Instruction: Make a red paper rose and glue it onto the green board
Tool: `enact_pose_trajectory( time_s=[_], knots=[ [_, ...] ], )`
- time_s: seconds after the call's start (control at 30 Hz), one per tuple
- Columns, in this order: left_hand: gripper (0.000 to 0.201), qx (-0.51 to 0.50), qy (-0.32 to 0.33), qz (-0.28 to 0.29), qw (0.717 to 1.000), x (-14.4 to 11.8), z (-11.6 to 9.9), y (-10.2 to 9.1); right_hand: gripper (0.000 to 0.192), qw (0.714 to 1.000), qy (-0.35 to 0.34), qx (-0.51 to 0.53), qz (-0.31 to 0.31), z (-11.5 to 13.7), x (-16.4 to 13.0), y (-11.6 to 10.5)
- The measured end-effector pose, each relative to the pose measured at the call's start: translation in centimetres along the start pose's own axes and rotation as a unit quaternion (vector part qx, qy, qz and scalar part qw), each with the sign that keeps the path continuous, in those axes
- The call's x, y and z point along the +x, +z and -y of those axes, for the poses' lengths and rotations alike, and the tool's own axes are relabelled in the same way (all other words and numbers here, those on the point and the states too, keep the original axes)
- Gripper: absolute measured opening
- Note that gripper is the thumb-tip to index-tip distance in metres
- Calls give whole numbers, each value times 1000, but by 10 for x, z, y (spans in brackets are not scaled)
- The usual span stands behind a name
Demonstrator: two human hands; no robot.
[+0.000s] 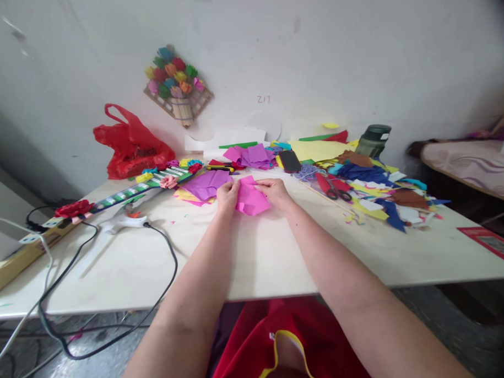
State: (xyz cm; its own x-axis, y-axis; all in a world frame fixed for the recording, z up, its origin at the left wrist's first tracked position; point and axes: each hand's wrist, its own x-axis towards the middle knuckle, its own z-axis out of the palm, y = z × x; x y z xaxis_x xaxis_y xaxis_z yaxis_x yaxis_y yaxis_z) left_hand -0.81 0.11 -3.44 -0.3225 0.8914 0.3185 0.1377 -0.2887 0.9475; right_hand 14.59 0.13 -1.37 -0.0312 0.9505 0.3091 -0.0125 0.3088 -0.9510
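Observation:
Both of my hands hold a pink sheet of paper (251, 200) that lies on the white table (262, 255). My left hand (227, 195) pinches its left edge. My right hand (277, 190) grips its upper right edge. A pile of purple paper squares (206, 185) lies just left of and behind my left hand. More pink and purple pieces (251, 156) are stacked further back.
Red-handled scissors (332, 189) and many coloured paper scraps (380, 190) cover the right side. A dark phone (290, 161), a green bottle (373, 140), a red plastic bag (130, 143), a glue gun (127, 221) with black cable (167, 252), and a strip with paper flowers (124, 196) are around.

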Motion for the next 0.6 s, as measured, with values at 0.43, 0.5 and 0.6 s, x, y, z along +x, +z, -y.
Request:
enact_pose_trajectory(
  time_s=[0.43,0.5,0.6],
  knots=[
    [32,-65,-38,-2,997,-4,-6,0,24,997,2,22,72,6,-6,-2],
    [31,-72,-42,-1,997,-3,-5,0,20,997,-8,6,82,6,-6,-2],
    [32,-79,-42,1,996,-3,-5,0,13,996,-18,-14,84,6,-7,-3]
  ],
)
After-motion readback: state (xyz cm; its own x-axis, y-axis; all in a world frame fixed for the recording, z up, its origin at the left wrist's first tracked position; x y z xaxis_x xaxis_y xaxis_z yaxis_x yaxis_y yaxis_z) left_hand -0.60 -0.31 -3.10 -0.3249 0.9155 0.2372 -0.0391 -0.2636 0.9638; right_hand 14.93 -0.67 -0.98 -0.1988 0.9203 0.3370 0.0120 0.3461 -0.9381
